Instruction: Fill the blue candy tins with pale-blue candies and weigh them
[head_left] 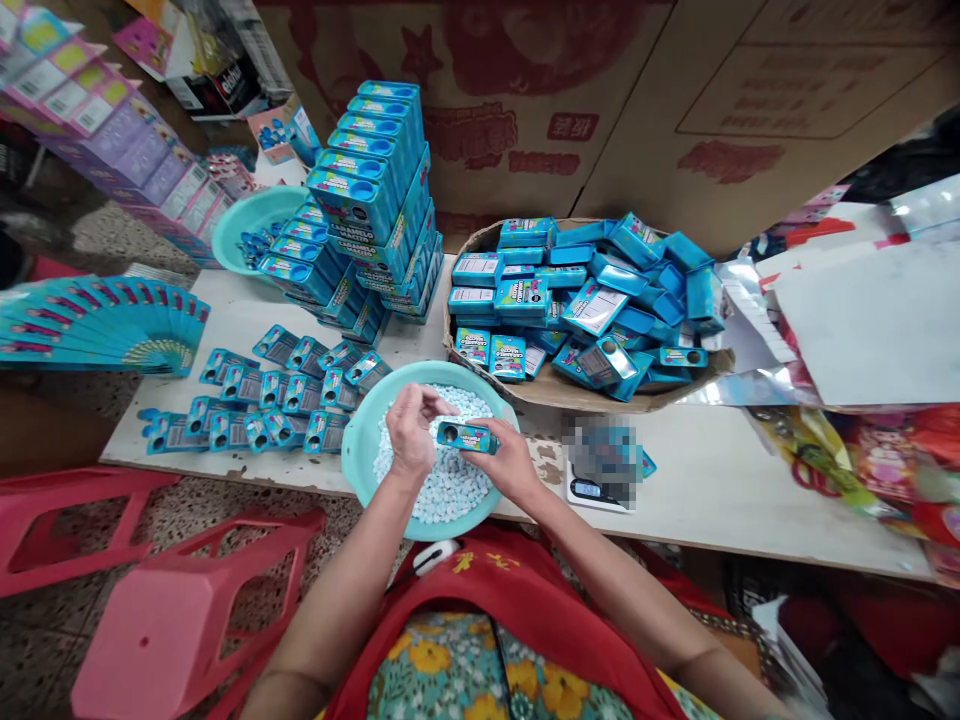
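My right hand grips a small blue candy tin over the bowl, its printed side facing up and a dark round opening at its left end. Just left of it is my left hand, fingers curled together; whatever they may hold is hidden. Beneath both hands, a turquoise plastic bowl contains many small pale candies. Left of the bowl, several similar blue tins lie in loose rows on the white table.
A cut-down cardboard box full of blue tins stands behind the bowl. Stacked display boxes rise at back left, beside another turquoise bowl. A small scale sits right, partly pixelated. Pink stools stand at front left.
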